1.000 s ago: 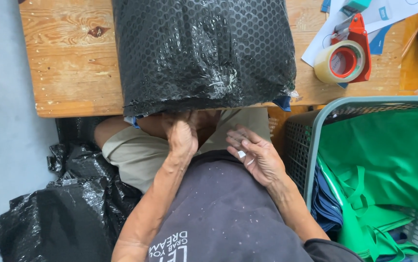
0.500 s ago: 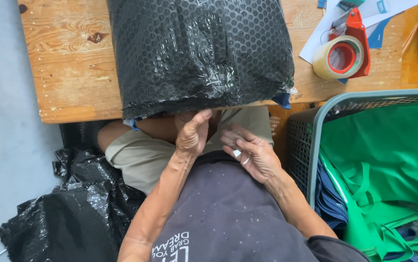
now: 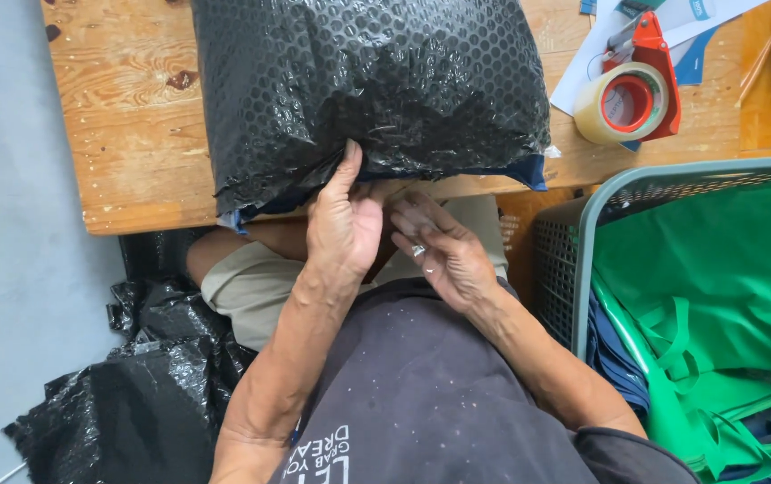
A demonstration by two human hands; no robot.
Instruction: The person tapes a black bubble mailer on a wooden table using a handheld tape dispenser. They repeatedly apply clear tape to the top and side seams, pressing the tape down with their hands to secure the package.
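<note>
A grey-green plastic basket with perforated walls (image 3: 582, 242) stands to your right, beside the worktop. It is filled with folded bright green fabric bags (image 3: 708, 278), with some dark blue fabric (image 3: 614, 358) tucked along its near wall.

On the pale wooden worktop (image 3: 125, 143) lies a large black bubble-wrap mailer bag (image 3: 367, 90), bulging and glossy, with its near edge hanging slightly over the worktop's front edge. A strip of blue material (image 3: 520, 170) shows at that edge.

Your left hand (image 3: 342, 224) is raised with the palm turned toward your right. Its fingers (image 3: 347, 166) are straight and together, touching the mailer bag's lower edge; they are not closed around anything. Your right hand (image 3: 443, 251) sits just beside it, below the worktop edge, with fingers loosely curled and a ring on one of them. I cannot tell whether they are pinching something.

At the far right of the worktop sits a red tape dispenser with a roll of tan packing tape (image 3: 627, 99), resting on white papers (image 3: 600, 63). Crumpled black plastic sheeting (image 3: 134, 394) lies on the floor to your left.
</note>
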